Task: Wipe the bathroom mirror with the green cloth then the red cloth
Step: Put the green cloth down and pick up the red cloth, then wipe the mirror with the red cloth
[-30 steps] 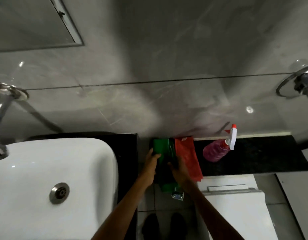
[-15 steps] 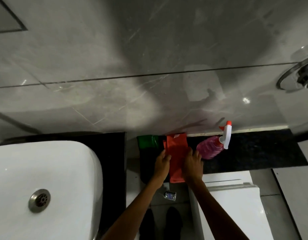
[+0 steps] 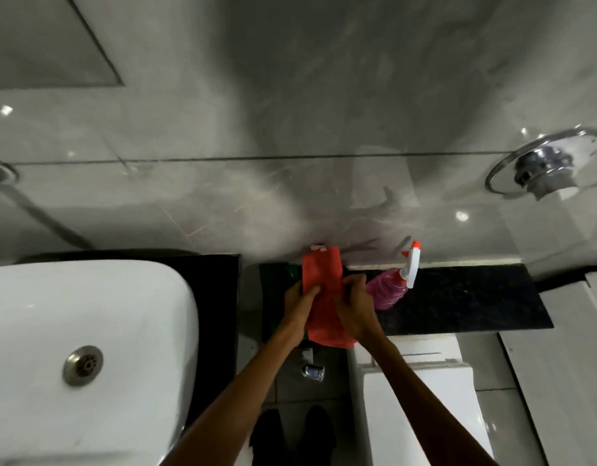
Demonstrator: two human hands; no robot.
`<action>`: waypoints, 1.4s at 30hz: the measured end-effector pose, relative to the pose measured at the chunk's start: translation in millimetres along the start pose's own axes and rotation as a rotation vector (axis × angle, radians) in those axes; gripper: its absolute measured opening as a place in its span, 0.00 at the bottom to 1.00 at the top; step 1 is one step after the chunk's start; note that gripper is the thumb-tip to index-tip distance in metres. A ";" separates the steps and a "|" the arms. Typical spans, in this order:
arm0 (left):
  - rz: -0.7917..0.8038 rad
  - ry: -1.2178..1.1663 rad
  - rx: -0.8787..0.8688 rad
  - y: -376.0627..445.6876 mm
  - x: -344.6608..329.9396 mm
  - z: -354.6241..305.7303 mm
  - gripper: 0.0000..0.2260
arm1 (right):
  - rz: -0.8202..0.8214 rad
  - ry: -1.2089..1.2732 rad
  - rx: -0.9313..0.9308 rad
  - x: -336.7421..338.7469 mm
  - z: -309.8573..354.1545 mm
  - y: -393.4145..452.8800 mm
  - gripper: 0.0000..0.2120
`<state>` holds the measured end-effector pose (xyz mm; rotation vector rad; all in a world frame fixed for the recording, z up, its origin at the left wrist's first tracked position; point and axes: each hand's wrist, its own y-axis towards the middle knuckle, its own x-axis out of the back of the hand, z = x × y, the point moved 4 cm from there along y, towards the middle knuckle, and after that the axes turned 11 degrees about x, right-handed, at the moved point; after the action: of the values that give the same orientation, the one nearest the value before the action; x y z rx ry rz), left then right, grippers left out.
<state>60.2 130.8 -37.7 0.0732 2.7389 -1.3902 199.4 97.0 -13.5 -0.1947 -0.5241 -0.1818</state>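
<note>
Red cloth [image 3: 322, 297] lies on the dark desk [image 3: 458, 297] between the sink [image 3: 88, 331] and the pink spray bottle [image 3: 392, 285], pinched at its middle by my left hand [image 3: 298, 306] and right hand [image 3: 352, 306], with the green cloth [image 3: 288, 272] peeking out behind it.

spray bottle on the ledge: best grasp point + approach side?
Grip the spray bottle at its narrow neck just under the white trigger head. It leans back toward the wall with the nozzle pointing up and away, so come in from the front right along the dark ledge. The right hand and red cloth crowd its left side.
</note>
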 end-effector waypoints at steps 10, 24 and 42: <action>-0.041 -0.025 -0.783 -235.0 121.2 -214.6 0.15 | -0.165 0.274 0.729 35.1 306.2 -31.4 0.25; -0.198 -0.092 -1.616 -480.4 222.7 -490.7 0.09 | -0.892 -0.113 1.323 62.4 681.9 -25.8 0.21; -1.304 0.448 -1.676 -379.3 498.6 -525.1 0.31 | -1.255 -0.284 0.833 -32.4 764.5 11.0 0.35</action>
<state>-485.6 336.5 534.9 -1.6941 3.1234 1.6097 -190.6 287.4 616.9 0.9725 -0.9057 -1.1364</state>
